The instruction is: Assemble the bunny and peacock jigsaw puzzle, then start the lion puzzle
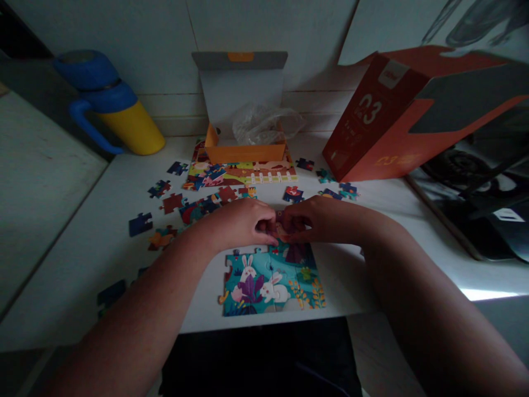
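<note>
A partly joined jigsaw picture (270,284) with white rabbits on teal lies near the front edge of the white table (103,259). My left hand (242,220) and my right hand (318,218) meet just above its top edge, fingers curled and pinched together on a small puzzle piece (280,216) between them. Most of that piece is hidden by the fingers. Loose pieces (140,223) lie scattered to the left and behind my hands.
An open orange box (243,149) with a clear plastic bag stands on another joined puzzle strip (248,173) at the back. A large orange carton (397,110) lies at the right. A blue and yellow bottle (119,116) rests back left. A dark stand sits far right.
</note>
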Action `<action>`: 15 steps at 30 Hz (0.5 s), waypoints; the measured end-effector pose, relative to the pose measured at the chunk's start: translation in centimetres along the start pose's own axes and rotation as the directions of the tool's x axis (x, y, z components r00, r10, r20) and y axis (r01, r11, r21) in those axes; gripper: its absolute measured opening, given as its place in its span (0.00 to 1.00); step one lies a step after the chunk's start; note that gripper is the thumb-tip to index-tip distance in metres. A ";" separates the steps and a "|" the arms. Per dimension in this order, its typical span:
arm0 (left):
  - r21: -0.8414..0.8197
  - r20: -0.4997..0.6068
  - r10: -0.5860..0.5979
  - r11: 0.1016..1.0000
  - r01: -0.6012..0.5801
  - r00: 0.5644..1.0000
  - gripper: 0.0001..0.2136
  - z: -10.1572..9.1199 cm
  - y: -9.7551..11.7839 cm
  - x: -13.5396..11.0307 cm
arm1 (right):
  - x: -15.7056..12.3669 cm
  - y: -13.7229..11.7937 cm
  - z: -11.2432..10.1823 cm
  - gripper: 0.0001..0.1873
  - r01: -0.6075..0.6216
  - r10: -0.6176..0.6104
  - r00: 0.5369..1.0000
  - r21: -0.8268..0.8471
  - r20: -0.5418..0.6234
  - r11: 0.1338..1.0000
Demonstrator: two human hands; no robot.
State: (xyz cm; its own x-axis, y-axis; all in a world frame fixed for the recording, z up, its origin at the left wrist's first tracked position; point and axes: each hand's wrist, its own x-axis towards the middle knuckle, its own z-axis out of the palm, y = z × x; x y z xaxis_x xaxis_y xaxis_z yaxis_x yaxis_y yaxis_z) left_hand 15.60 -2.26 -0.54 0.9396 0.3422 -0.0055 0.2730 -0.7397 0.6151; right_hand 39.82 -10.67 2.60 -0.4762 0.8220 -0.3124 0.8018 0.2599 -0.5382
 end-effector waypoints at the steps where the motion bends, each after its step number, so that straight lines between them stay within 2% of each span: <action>1: -0.003 0.000 0.003 1.000 -0.003 1.000 0.11 0.0 0.0 0.0 | 0.0 0.0 0.0 0.12 0.000 0.000 1.000 -0.001 0.000 1.000; 7: 0.031 0.019 0.035 0.999 -0.035 0.999 0.10 0.2 0.0 0.0 | 0.2 0.1 0.0 0.13 -0.005 0.005 1.000 0.012 0.007 1.000; 15: 0.155 0.028 0.059 0.986 -0.063 0.998 0.08 0.3 0.8 -0.2 | 0.1 -0.2 -0.1 0.09 0.009 -0.010 1.000 0.042 0.008 0.999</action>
State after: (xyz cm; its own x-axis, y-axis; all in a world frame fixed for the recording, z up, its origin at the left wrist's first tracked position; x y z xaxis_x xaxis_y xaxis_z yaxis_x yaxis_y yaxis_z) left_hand 15.70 -3.10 -0.31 0.9594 0.2819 0.0092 0.2424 -0.8407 0.4842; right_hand 39.69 -10.59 2.77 -0.4865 0.8156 -0.3131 0.7814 0.2460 -0.5734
